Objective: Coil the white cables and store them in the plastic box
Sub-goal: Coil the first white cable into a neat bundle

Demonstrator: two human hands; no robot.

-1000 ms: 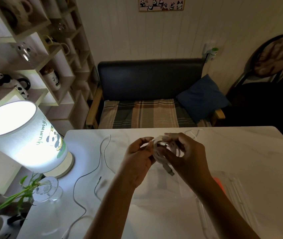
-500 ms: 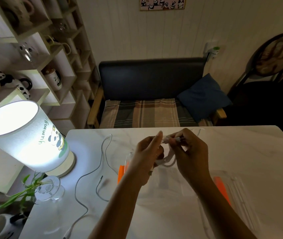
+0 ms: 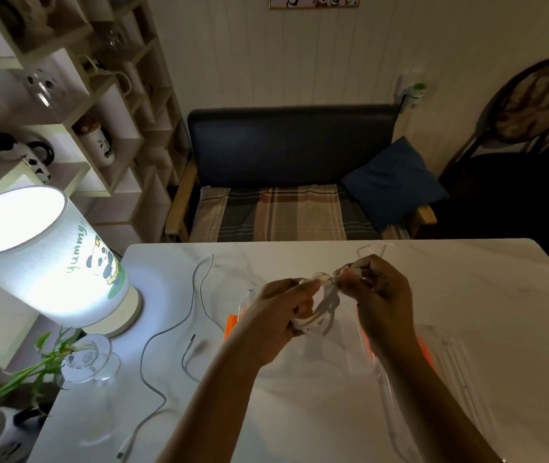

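A coiled white cable [image 3: 325, 307] hangs between both hands above the table. My left hand [image 3: 275, 317] grips the lower loops of the coil. My right hand [image 3: 380, 295] pinches the cable's end near the top of the coil. Under the hands stands the clear plastic box [image 3: 320, 354] with orange clips, partly hidden by my arms. A second white cable [image 3: 196, 295] lies loose on the table to the left, running down to a plug near the front edge. A short cable end [image 3: 188, 354] lies beside it.
A lit lamp [image 3: 42, 262] with a panda print stands at the table's left edge, with a glass vase [image 3: 87, 357] and green leaves before it. The box's clear lid [image 3: 440, 379] lies at the right. A bench with a blue cushion [image 3: 390, 185] stands behind the table.
The hands have drawn slightly apart, with the right hand shifted right and pulling the cable end over the top of the coil. The coil now hangs lower from the left hand.
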